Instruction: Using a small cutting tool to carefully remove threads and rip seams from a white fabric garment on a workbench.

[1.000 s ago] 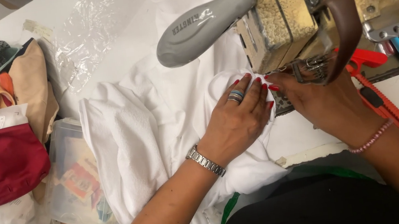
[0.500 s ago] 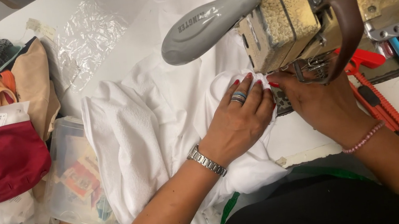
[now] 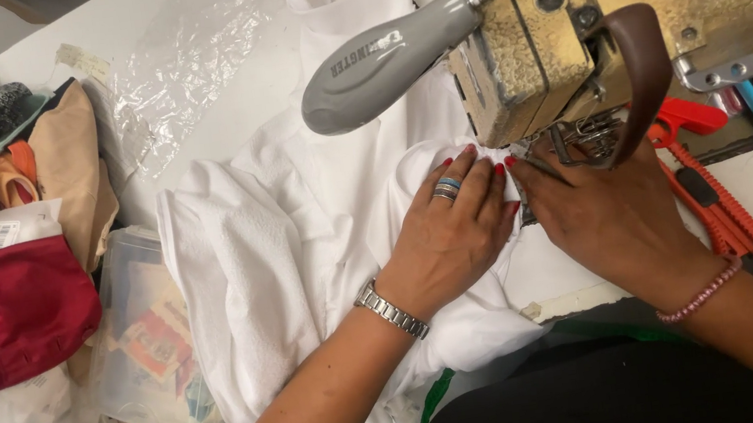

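A white sewing table (image 3: pixel 216 97) is carrying everything here. A beige sewing machine (image 3: pixel 659 0) is standing at its far right, and a bunched white cloth (image 3: pixel 285 253) is lying across the middle, reaching under the machine. A sheet of clear plastic film (image 3: pixel 183 67) is lying crumpled near the far edge. A red box cutter (image 3: pixel 714 196) is resting beside the machine. At the left, a clear plastic box (image 3: pixel 146 339) is sitting just beside the cloth.
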